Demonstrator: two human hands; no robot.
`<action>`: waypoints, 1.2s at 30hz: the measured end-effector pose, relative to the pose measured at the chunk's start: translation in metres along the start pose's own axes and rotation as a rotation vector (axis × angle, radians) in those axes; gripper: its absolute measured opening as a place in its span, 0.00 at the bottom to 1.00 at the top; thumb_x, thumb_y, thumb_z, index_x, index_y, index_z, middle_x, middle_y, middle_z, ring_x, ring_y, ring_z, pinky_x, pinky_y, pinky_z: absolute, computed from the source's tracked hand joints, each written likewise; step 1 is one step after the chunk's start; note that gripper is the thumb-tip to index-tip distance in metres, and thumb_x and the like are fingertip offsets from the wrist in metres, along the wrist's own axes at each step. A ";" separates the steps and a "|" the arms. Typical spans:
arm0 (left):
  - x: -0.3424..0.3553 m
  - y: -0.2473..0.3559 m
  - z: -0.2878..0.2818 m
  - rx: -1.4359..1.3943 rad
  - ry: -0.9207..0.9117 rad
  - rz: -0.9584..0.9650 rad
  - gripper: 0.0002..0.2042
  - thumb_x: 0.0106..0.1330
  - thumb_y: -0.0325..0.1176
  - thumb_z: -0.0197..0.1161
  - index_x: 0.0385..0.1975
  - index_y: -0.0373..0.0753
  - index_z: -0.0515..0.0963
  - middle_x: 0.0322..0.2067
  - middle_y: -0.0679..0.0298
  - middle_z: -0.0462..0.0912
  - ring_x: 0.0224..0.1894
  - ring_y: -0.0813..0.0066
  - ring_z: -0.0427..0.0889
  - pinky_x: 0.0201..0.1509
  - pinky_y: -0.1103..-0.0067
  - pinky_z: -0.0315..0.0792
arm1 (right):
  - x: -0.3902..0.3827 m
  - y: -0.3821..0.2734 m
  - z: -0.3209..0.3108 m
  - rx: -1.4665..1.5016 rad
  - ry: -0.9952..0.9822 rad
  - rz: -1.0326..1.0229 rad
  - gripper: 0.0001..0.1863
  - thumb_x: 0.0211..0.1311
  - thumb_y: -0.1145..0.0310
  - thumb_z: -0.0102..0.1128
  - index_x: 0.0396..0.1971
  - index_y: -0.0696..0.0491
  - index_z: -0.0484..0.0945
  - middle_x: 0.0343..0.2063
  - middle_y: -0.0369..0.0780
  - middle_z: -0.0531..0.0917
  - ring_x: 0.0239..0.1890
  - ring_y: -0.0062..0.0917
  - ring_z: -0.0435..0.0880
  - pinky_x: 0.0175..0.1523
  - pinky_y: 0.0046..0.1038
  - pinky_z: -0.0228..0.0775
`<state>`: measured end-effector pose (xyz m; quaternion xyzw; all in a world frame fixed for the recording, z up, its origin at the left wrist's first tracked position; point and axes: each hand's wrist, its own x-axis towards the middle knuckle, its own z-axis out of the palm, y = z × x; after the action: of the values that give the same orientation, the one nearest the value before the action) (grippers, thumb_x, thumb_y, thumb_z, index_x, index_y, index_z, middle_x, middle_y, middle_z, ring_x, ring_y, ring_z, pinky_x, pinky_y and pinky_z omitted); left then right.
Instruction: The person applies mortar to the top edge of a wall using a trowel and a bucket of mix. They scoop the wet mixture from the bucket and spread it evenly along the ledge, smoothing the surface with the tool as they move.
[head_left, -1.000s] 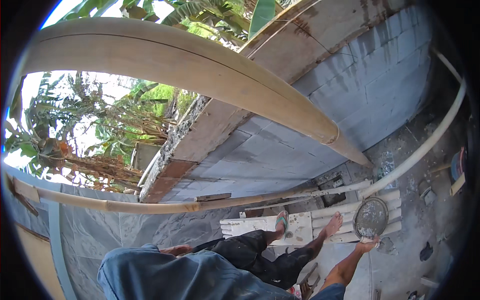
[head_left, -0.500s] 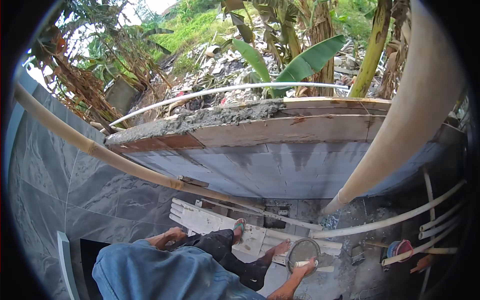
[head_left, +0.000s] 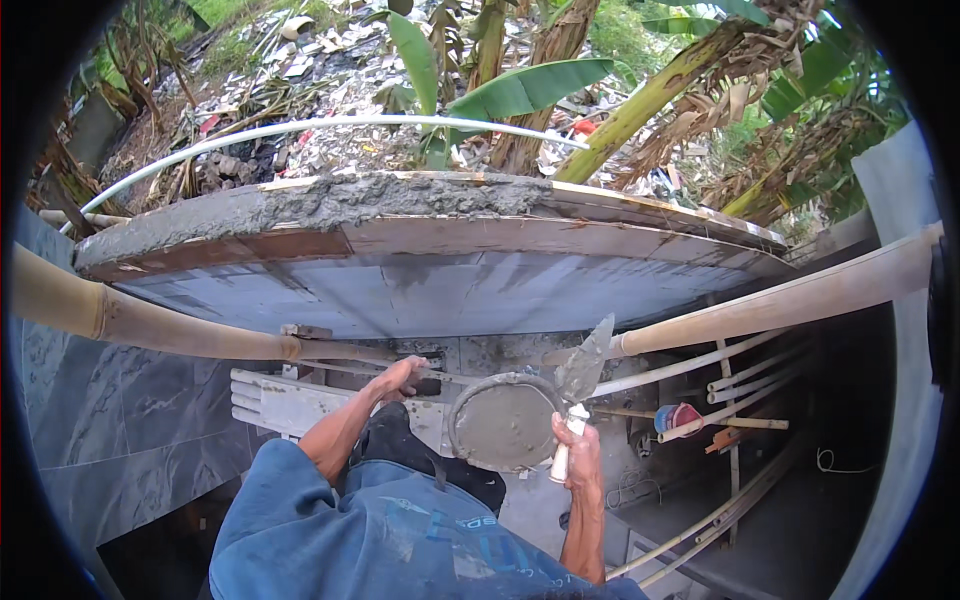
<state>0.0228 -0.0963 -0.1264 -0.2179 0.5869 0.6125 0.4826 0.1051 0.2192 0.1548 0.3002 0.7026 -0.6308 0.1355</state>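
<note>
**Right hand (head_left: 580,450) closed round trowel (head_left: 584,368) handle; left hand's grip cannot be told**

Right hand, lower right of centre: fingers wrapped on the white handle, blade pointing up the frame, smeared grey. Left hand (head_left: 402,377), left of centre: fingers partly curled; whether it holds or touches anything, cannot tell. Blue shirt (head_left: 400,535) fills the bottom middle.

Round pan (head_left: 454,418) of wet grey mortar (head_left: 503,425) sits at lower centre, just beside the trowel hand; contact with the thumb unclear.

White bench (head_left: 270,407) lies at centre left, partly behind the left forearm. Bamboo poles slant in from both sides, one at mid-left (head_left: 190,327), one at mid-right (head_left: 780,290).

Farther: pale block wall (head_left: 430,295) across the middle; rough mortar layer (head_left: 400,200) along its top, ending right of centre. Beyond, white pipe (head_left: 330,124), large green leaf (head_left: 530,90), scattered rubble (head_left: 260,145) at upper left.
</note>
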 end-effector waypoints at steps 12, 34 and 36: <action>0.000 0.173 0.141 -0.895 -0.918 0.595 0.36 0.63 0.62 0.46 0.67 0.46 0.62 0.65 0.50 0.63 0.65 0.47 0.65 0.67 0.52 0.60 | -0.020 -0.268 0.011 -0.184 -0.262 -0.633 0.11 0.54 0.64 0.64 0.25 0.53 0.71 0.16 0.30 0.67 0.17 0.15 0.61 0.23 0.21 0.50; 0.011 0.321 0.312 -1.792 -0.878 0.575 0.39 0.57 0.61 0.32 0.64 0.46 0.67 0.66 0.56 0.65 0.66 0.42 0.64 0.62 0.33 0.49 | 0.180 -0.348 -0.031 -0.951 -0.148 -0.861 0.17 0.48 0.60 0.76 0.29 0.57 0.80 0.22 0.32 0.80 0.25 0.15 0.73 0.32 0.22 0.66; 0.001 0.329 0.311 -1.790 -0.847 0.532 0.39 0.57 0.62 0.31 0.66 0.47 0.65 0.67 0.56 0.63 0.67 0.40 0.62 0.61 0.31 0.47 | 0.199 -0.347 -0.041 -0.962 -0.095 -0.893 0.17 0.44 0.65 0.79 0.29 0.56 0.80 0.21 0.31 0.79 0.23 0.14 0.73 0.30 0.21 0.66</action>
<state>-0.1629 0.2438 0.1075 -0.1266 -0.2748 0.9397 0.1592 -0.2487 0.3000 0.3277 -0.1425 0.9565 -0.2543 0.0107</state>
